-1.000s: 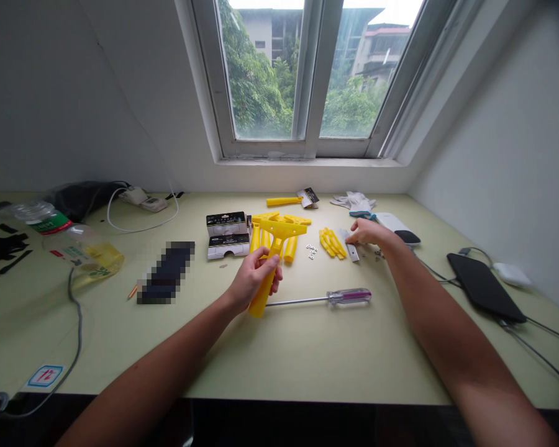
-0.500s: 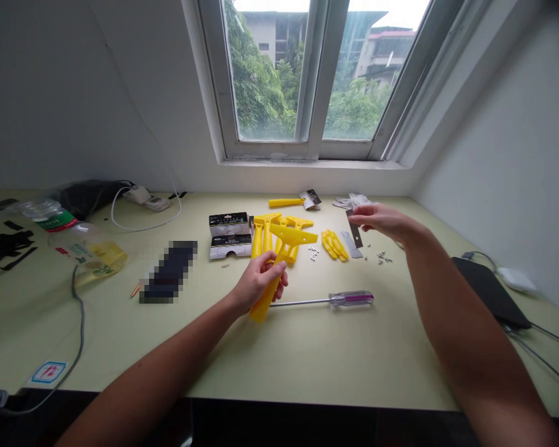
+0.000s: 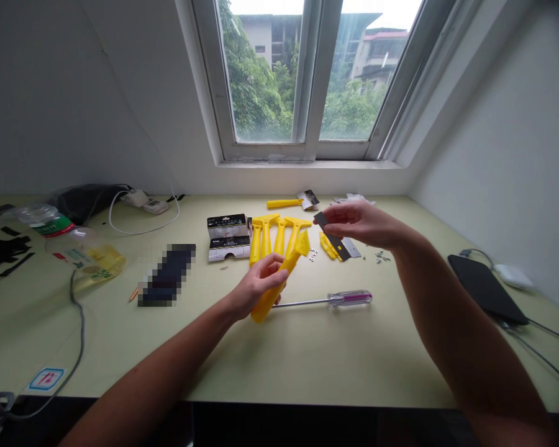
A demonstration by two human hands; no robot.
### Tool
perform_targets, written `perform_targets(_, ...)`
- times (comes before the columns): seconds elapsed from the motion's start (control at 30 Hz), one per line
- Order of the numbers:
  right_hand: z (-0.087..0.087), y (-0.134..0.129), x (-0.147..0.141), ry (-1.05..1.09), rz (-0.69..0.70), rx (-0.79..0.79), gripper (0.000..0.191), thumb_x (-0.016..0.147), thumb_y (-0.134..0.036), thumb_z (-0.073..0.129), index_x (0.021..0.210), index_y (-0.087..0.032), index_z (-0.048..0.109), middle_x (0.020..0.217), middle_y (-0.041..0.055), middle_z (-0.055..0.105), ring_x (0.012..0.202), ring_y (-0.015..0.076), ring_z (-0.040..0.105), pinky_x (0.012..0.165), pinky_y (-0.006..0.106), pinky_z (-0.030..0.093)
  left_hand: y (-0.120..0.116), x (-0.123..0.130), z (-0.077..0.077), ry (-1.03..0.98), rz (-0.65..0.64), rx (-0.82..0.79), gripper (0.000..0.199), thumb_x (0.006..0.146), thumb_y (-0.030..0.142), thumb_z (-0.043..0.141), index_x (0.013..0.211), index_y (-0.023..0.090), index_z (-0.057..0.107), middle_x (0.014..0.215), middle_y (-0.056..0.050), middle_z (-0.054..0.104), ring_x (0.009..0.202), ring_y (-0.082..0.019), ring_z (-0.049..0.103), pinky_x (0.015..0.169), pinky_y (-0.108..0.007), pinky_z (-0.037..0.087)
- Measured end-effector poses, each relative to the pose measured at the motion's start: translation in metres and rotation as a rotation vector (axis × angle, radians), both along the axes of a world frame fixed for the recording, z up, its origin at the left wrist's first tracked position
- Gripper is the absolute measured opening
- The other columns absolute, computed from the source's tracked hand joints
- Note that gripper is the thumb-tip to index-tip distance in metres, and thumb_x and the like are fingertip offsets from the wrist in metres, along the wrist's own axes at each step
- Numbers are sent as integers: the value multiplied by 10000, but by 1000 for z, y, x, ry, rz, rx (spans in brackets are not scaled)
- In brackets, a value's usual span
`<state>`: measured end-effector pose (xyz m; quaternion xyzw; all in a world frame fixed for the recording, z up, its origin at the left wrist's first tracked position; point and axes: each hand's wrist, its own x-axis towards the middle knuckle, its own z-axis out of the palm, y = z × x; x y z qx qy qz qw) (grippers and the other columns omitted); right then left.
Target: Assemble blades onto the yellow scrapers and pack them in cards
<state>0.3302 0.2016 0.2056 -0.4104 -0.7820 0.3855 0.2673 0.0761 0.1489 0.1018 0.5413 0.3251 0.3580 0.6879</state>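
In my left hand (image 3: 261,282) is a yellow plastic scraper handle (image 3: 271,299), its head turned edge-on toward the upper right. My right hand (image 3: 356,222) pinches a dark flat scraper blade (image 3: 333,237) with holes in it, above the table and apart from the handle. Under that blade lie several small yellow plastic pieces (image 3: 328,247) and more blades (image 3: 353,247). Behind my left hand several yellow scraper handles (image 3: 266,233) lie side by side. A screwdriver (image 3: 350,298) with a clear and purple grip lies in front, its tip hidden near my left hand.
Small white nuts (image 3: 313,254) and screws (image 3: 381,256) lie loose near the blades. Two boxes (image 3: 228,248) stand left of the handles. A packaged yellow scraper (image 3: 284,203) is at the back. A bottle (image 3: 84,248), a blurred-out dark object (image 3: 168,276) and a black device (image 3: 487,288) flank the area.
My right hand has brought the dark blade leftward, closer to the handle. My left hand has rotated the handle, so its head now shows edge-on instead of broadside.
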Motion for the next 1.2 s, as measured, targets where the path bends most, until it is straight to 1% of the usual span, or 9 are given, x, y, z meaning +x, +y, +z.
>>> perform_targets(0.1, 2, -3, -2, 85, -48, -47, 445, 696, -428, 748, 1037, -153, 669, 790, 26, 639, 701, 137, 568, 647, 301, 480, -2, 0, 1, 35, -27, 13, 353, 762, 394, 720, 979, 222, 501, 880, 8, 500, 627, -90, 514, 517, -234, 486)
perform_targets(0.17, 0, -4, -5, 107, -37, -61, 471, 695, -410, 754, 1079, -155, 657, 778, 28, 657, 696, 142, 585, 637, 298, 491, -3, 1, 1, 77, -48, 35, 366, 756, 407, 723, 982, 215, 508, 910, 0, 499, 614, -85, 513, 494, -237, 488)
perform_targets(0.3, -8, -3, -16, 64, -35, -64, 378, 692, -387, 759, 975, -146, 689, 800, 42, 689, 727, 157, 615, 653, 287, 503, -6, 3, 2, 137, -36, 97, 386, 743, 410, 737, 981, 201, 516, 898, -6, 509, 612, -84, 515, 504, -228, 469)
perform_targets(0.43, -15, -3, -26, 1, -74, -43, 287, 694, -365, 750, 884, -155, 705, 870, 56, 713, 796, 181, 632, 701, 285, 505, -8, 4, 3, 170, 7, 152, 365, 746, 377, 742, 969, 191, 521, 898, -19, 554, 683, -100, 541, 601, -234, 449)
perform_targets(0.67, -20, 1, -26, -6, -73, -38, 346, 725, -395, 723, 974, -157, 697, 724, 13, 640, 654, 139, 566, 575, 253, 442, -7, 6, 1, 193, 68, 201, 362, 731, 373, 753, 936, 185, 520, 896, -24, 572, 766, -133, 549, 694, -266, 427)
perform_targets(0.8, -21, 1, -29, -4, -90, 16, 367, 729, -371, 716, 1019, -150, 678, 678, -7, 600, 604, 121, 525, 548, 243, 411, -7, 7, 0, 204, 100, 224, 378, 717, 380, 761, 932, 192, 514, 905, -24, 567, 807, -148, 550, 735, -282, 424)
perform_targets(0.9, -23, 0, -34, -15, -109, 32, 348, 739, -349, 698, 1019, -145, 670, 644, -17, 574, 581, 116, 504, 524, 237, 391, -7, 7, 0, 217, 101, 239, 371, 725, 377, 753, 932, 196, 503, 901, -16, 557, 801, -144, 540, 734, -280, 416)
perform_targets(1.03, -27, -1, -40, -32, -123, 61, 305, 741, -336, 684, 976, -141, 676, 653, -10, 585, 595, 118, 519, 548, 238, 416, -7, 7, 0, 240, 113, 272, 359, 724, 361, 755, 890, 197, 482, 866, 3, 522, 772, -129, 507, 710, -264, 405)
perform_targets(1.2, -28, -1, -40, -13, -50, 26, 272, 770, -388, 651, 889, -146, 690, 757, 27, 637, 658, 131, 556, 596, 253, 449, -8, 6, 2, 212, 70, 259, 360, 712, 326, 761, 874, 197, 466, 821, 18, 495, 711, -112, 487, 659, -250, 404)
